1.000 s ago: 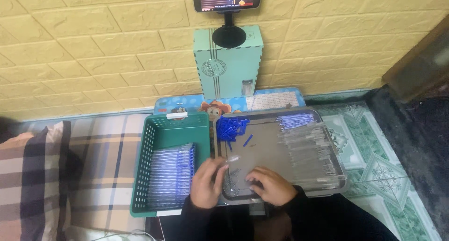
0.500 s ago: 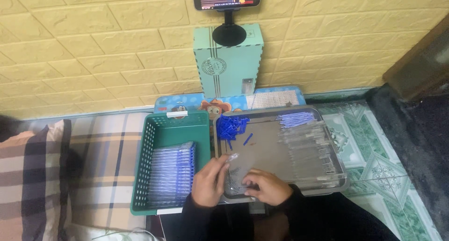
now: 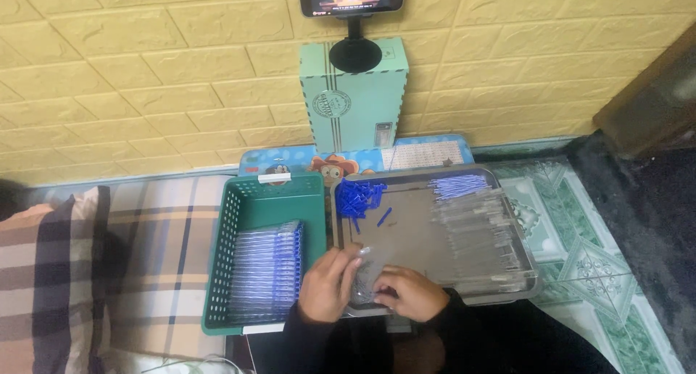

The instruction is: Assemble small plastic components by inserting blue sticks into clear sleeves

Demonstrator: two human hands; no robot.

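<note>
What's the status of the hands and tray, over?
Left hand and right hand together grip a clear packet. Over grey tray front edge. Green basket alongside, nothing blocking.

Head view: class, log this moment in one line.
hands: left hand and right hand hold clear plastic sleeve | over: grey metal tray | beside: green plastic basket

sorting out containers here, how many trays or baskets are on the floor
2: a green basket on the left, left hand beside it, and a grey metal tray on the right, where both hands work.

Teal box (image 3: 354,98), plaid cushion (image 3: 51,272)
</note>
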